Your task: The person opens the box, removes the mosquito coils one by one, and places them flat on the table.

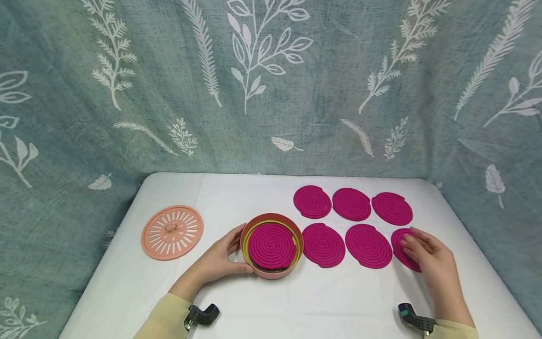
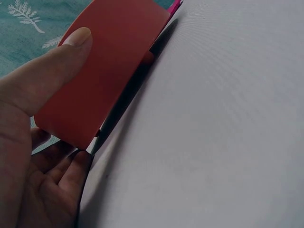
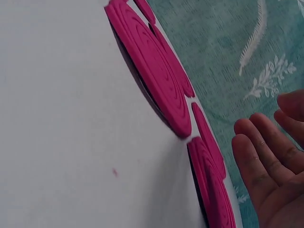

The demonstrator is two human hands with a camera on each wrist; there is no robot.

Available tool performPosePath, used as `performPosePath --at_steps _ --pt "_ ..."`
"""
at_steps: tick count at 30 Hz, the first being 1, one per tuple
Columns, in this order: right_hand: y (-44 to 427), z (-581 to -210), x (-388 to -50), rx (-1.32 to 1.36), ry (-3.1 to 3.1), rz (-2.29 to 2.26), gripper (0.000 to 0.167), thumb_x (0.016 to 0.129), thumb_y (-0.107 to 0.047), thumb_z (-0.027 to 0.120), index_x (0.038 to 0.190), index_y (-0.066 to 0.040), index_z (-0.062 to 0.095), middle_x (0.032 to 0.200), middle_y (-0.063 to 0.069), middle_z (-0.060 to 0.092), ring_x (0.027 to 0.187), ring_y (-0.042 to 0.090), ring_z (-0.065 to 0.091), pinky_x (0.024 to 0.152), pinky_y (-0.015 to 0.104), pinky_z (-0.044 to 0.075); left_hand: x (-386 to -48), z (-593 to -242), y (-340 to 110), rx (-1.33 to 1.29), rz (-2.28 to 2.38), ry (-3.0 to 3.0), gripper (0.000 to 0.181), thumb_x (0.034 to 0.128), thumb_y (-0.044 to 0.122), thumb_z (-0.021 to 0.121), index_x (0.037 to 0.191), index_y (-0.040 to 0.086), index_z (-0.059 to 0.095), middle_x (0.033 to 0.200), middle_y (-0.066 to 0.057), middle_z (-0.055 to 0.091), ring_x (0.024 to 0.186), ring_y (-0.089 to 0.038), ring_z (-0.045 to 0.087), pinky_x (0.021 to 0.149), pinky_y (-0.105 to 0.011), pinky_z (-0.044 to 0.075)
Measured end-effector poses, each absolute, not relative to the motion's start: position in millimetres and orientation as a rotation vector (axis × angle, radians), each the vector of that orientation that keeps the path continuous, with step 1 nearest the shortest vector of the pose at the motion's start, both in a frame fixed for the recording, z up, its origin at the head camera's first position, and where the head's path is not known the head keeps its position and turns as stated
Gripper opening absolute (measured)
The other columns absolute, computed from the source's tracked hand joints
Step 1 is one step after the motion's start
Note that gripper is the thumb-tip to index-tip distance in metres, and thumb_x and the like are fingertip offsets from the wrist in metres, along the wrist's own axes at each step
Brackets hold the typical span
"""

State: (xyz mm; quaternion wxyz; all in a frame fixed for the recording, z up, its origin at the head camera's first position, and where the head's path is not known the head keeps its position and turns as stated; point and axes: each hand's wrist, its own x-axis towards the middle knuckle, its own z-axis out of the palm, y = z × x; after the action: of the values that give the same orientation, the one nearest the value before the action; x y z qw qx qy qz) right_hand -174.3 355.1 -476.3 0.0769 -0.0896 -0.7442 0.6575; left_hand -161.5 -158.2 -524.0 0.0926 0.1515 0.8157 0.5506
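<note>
My left hand (image 1: 218,260) grips the side of a round salmon-coloured mosquito coil holder (image 1: 271,275), thumb in front and fingers behind. In the left wrist view the thumb presses the holder's outer wall (image 2: 114,52). Inside it lies a magenta mosquito coil (image 1: 272,246), with a yellow ring (image 1: 298,249) around it. My right hand (image 1: 436,261) is over the rightmost mosquito coil (image 1: 399,241) of the near row, partly covering it. The right wrist view shows the fingers (image 3: 259,161) loosely extended, apart from the coils, with nothing between them.
Several more magenta coils lie in two rows right of the holder, among them a far-row coil (image 1: 312,201) and a near-row coil (image 1: 323,245). A slotted salmon lid (image 1: 153,241) lies at the left of the white table (image 1: 338,301). Patterned cloth (image 1: 322,141) hangs behind.
</note>
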Motion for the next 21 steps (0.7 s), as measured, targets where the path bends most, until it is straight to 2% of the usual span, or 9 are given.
performPosePath --at_steps 6,13,17,21 --pt "341 -470 -180 -0.112 -2.402 1.878 0.06 0.097 -0.023 0.066 0.143 0.006 0.043 0.112 -0.005 0.066 0.096 0.005 0.068 0.081 0.021 0.058 -162 -526 -157 0.452 1.63 2.419 0.116 0.062 0.046 0.093 0.156 0.031 0.027 0.154 0.011 0.035 0.137 -0.007 0.038 0.112 -0.02 0.034" --pt "310 -456 -190 0.135 -2.589 1.718 0.059 0.1 -0.027 0.06 0.145 0.006 0.041 0.128 0.013 0.06 0.104 0.007 0.066 0.085 0.019 0.056 -162 -524 -158 0.474 1.644 2.414 0.115 0.0623 0.043 0.094 0.156 0.031 0.027 0.153 0.011 0.037 0.137 -0.007 0.039 0.112 -0.021 0.034" --pt "293 -449 -199 0.221 -2.643 1.708 0.06 0.1 -0.031 0.06 0.146 0.002 0.042 0.129 0.017 0.059 0.107 0.012 0.065 0.087 0.023 0.057 -163 -524 -158 0.487 1.66 2.399 0.115 0.0627 0.041 0.094 0.156 0.03 0.028 0.153 0.01 0.037 0.137 -0.008 0.039 0.113 -0.022 0.033" --pt "275 -444 -207 0.268 -2.696 1.693 0.059 0.099 -0.038 0.059 0.146 -0.006 0.045 0.128 0.016 0.061 0.111 0.017 0.064 0.09 0.028 0.057 -162 -524 -159 0.485 1.651 2.414 0.115 0.0628 0.042 0.094 0.156 0.029 0.028 0.154 0.009 0.036 0.137 -0.01 0.039 0.113 -0.023 0.033"
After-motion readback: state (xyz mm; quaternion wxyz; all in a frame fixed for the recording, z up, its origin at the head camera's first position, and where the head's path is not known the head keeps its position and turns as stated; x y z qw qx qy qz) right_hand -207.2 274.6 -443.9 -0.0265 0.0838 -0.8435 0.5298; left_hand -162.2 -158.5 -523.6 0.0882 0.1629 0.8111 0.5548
